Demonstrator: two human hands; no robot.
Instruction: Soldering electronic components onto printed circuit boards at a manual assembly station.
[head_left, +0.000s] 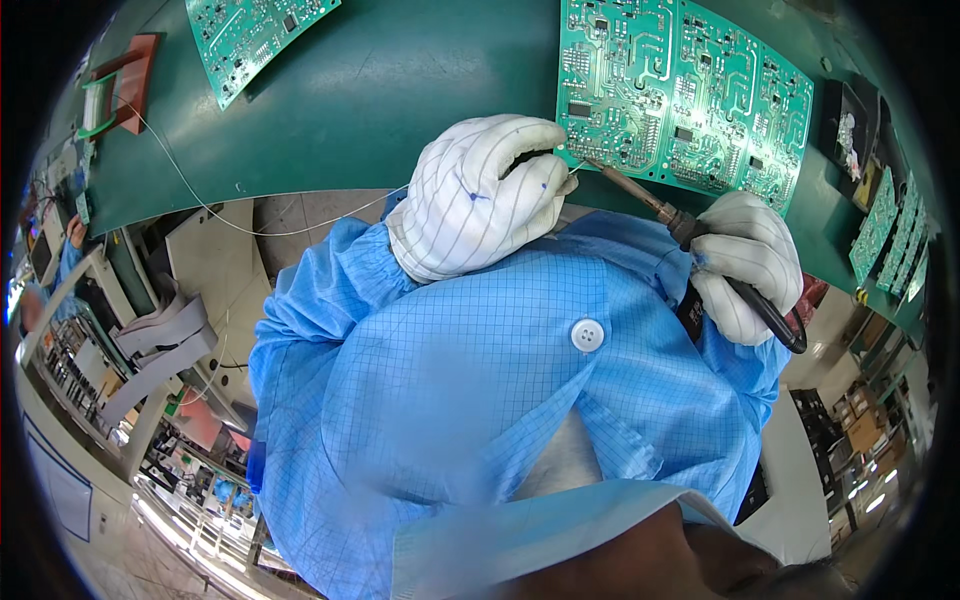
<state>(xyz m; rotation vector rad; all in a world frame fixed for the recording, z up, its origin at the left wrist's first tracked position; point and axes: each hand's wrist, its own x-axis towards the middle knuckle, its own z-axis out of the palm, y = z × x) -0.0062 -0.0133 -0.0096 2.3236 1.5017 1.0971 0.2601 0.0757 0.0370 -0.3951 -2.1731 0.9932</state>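
Left hand (478, 195) and right hand (748, 262) are both closed, in white fabric gloves (440, 225) with thin dark stripes; blue ink-like spots dot the left one. Pinched in the left fingertips is a thin white wire (258, 234), a short end poking out toward the lower left corner of a large green printed circuit board panel (690, 100). Gripped in the right is a soldering iron with a slim metal shaft and black handle (683, 227), its tip at that same corner; whether it touches the board cannot be told.

Pale markings cover the panel between dark square chips and shiny solder points, too small to read.

Smooth and dark green, the bench (400, 90) carries the panel near its front edge, at the right, and another green circuit board (255, 40) at the far left. The wire trails left to a green-rimmed spool (97, 105) beside a reddish-brown angular stand (140, 85). Rightward lie a black tray (836, 125) and a row of narrow green boards (885, 235).

Fine dark checks pattern the light-blue cloth smock (450, 350), fastened by a round white button (587, 335). Brown cardboard boxes (865, 430) stand in the room at lower right.
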